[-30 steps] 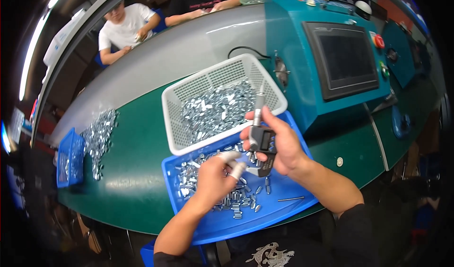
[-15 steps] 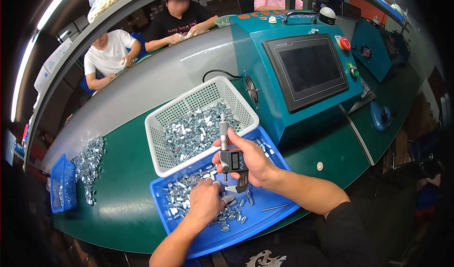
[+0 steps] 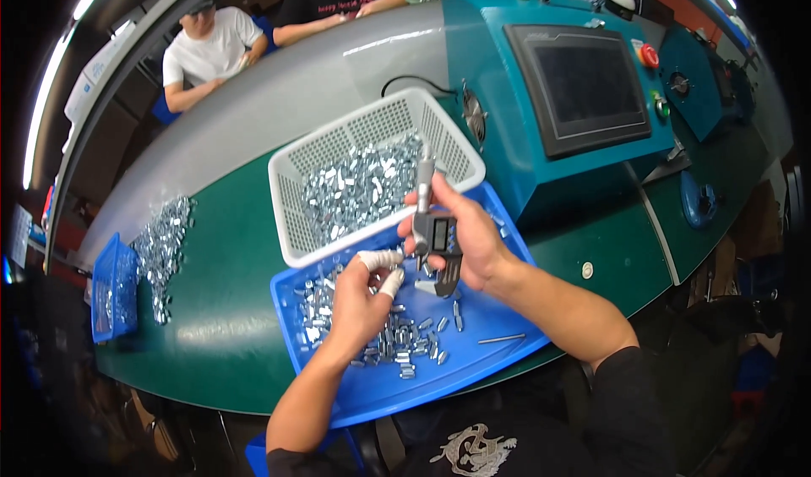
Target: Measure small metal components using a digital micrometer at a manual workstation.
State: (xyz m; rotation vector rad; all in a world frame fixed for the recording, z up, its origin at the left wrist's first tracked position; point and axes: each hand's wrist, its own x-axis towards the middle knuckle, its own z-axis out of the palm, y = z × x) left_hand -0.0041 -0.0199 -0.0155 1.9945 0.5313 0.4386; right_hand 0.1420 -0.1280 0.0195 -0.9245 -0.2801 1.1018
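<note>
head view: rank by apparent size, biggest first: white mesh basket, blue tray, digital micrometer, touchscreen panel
1. blue tray
2. white mesh basket; close to the tray, order unsure
3. touchscreen panel
4. digital micrometer, in the right hand

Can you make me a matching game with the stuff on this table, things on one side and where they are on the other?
Things:
1. white basket
2. digital micrometer
3. loose pile of metal parts
4. blue tray

Places:
A. in the right hand
B. under both hands
C. bare green table, far left
D. behind the tray, full of shiny parts

Pairs: 1-D, 2-A, 3-C, 4-B
</note>
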